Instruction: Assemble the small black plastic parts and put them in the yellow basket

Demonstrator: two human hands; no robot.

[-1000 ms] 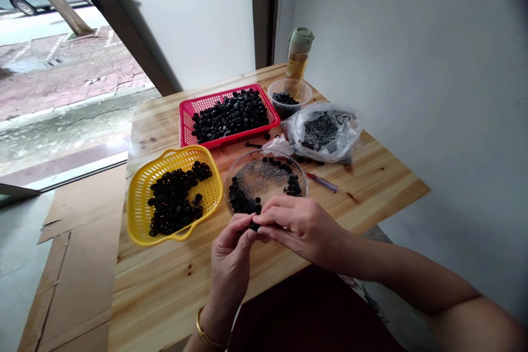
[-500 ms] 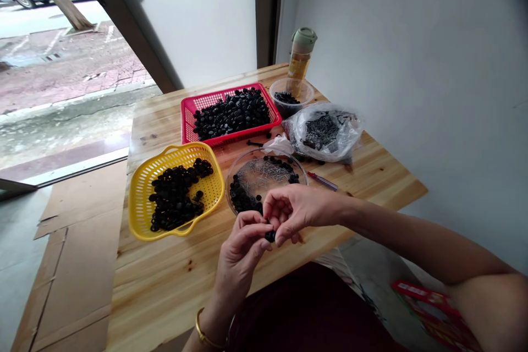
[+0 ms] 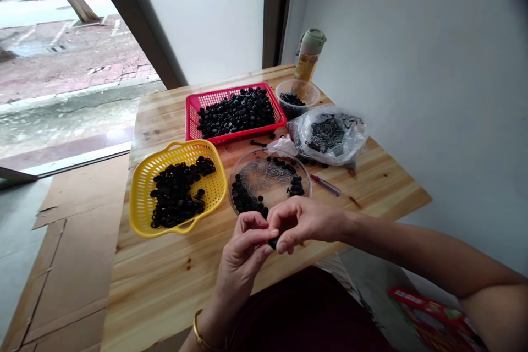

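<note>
Close to the table's front edge, my left hand (image 3: 243,256) and my right hand (image 3: 303,225) meet, both pinching one small black part (image 3: 273,242) between their fingertips. The fingers hide most of it. Just beyond them is a round clear tray (image 3: 270,192) with black pieces round its rim and thin metal pins (image 3: 270,173) in the middle. At the left, a yellow basket (image 3: 138,198) holds many black round parts. Behind, a red basket (image 3: 193,115) is heaped with black caps.
A clear tub (image 3: 297,88) of black parts, a lidded bottle (image 3: 309,55) and an open plastic bag (image 3: 330,135) of dark pieces stand at the back right. A thin screwdriver (image 3: 326,185) lies right of the tray. Cardboard (image 3: 78,253) covers floor at left.
The view has shifted slightly. Both hands stay together around the black part, and the right hand's fingers have closed in a little over it.
</note>
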